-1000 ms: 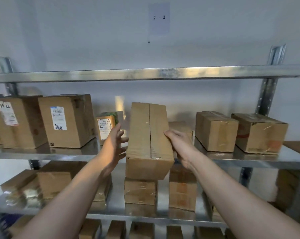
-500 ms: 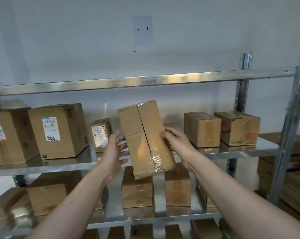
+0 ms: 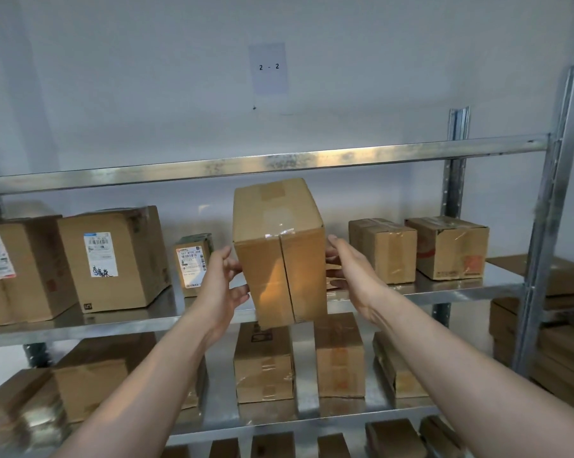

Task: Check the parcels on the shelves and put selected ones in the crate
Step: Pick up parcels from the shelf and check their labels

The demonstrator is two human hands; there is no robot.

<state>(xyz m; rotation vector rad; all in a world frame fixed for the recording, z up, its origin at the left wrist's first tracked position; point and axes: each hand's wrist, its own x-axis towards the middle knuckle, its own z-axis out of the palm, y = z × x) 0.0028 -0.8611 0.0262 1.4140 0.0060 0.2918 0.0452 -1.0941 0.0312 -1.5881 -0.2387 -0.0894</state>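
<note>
I hold a plain brown cardboard parcel (image 3: 280, 259) in the air in front of the middle shelf (image 3: 444, 287). It is tipped so that its taped, seamed face points at me. My left hand (image 3: 221, 285) presses its left side and my right hand (image 3: 350, 272) presses its right side. No label shows on the faces I can see. No crate is in view.
On the middle shelf stand two large labelled boxes (image 3: 114, 259) at left, a small labelled box (image 3: 193, 262), and two taped boxes (image 3: 383, 249) at right. The lower shelf (image 3: 305, 414) carries several more boxes. A steel upright (image 3: 543, 226) stands at right. A "2 - 2" sign (image 3: 268, 67) hangs on the wall.
The parcel has been lifted off the shelf and rotated in both hands, from its long seamed side leaning left to its end tipped toward me. The camera has drifted right.
</note>
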